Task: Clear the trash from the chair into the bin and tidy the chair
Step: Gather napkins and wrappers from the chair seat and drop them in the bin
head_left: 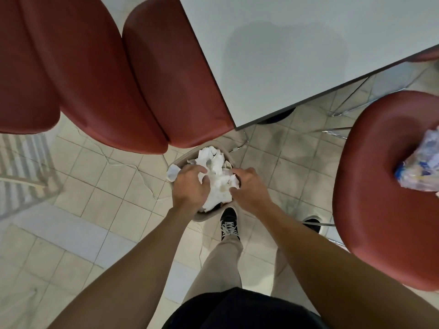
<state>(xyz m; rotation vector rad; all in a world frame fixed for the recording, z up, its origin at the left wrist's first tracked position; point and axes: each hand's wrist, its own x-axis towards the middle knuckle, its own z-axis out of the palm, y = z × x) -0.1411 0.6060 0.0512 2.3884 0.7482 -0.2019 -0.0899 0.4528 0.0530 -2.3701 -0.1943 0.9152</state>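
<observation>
Looks like a cafeteria or canteen: red padded chairs (99,74) at eleven o'clock tucked beside a plain grey table (297,43) at one o'clock, another red seat (380,198) at three, worn cracked floor tiles (95,186) underfoot, chrome chair legs (342,112) showing beneath.

bin (203,216) mostly hidden, wrapper (420,167) edge-cropped

Bin (202,216) on floor below two chairs (133,74), crumpled paper (217,179) in it, table (297,48) right, wrapper (420,167) on right chair (384,210)
</observation>
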